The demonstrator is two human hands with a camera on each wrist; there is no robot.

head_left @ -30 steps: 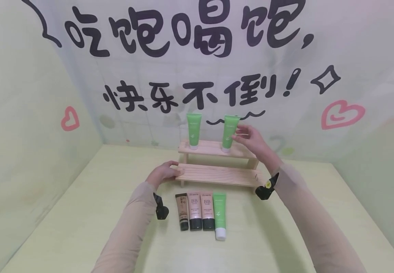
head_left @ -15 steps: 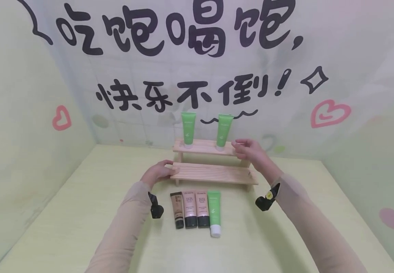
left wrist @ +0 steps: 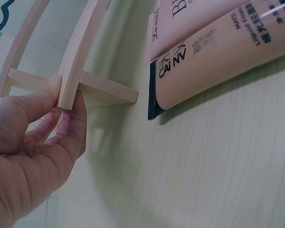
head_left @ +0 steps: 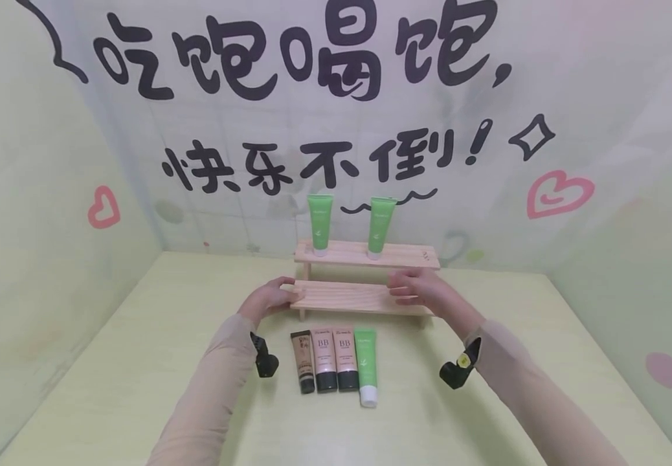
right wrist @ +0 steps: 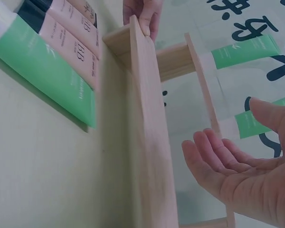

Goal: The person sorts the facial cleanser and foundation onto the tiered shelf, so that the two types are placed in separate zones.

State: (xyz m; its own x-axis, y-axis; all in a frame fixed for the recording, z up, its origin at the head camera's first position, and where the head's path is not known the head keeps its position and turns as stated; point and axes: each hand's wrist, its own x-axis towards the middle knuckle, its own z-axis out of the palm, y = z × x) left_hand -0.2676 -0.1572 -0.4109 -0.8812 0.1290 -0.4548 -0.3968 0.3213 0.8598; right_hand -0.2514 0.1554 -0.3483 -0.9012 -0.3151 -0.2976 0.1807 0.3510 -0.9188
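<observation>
A two-tier wooden stand (head_left: pixel 342 296) is on the table, with two green tubes (head_left: pixel 320 225) upright on its upper board, caps down. My left hand (head_left: pixel 265 300) pinches the left end of the lower board between thumb and fingers, plain in the left wrist view. My right hand (head_left: pixel 420 290) holds nothing; it hovers by the right part of the lower board, fingers loosely bent and thumb apart (right wrist: pixel 247 173). In front of the stand lie a brown foundation tube (head_left: pixel 303 362), two pink BB cream tubes (head_left: pixel 324 359) and a third green tube (head_left: pixel 366 367), side by side.
A white printed wall (head_left: pixel 243 116) with black lettering rises behind the stand. Plain side walls (head_left: pixel 33 213) flank the pale table (head_left: pixel 196 272). A dark wrist camera (head_left: pixel 459 366) sits on each sleeve.
My right hand has come away from the right green tube on the upper board, moving down toward the lower board. My left hand keeps its grip. The head view has shifted slightly.
</observation>
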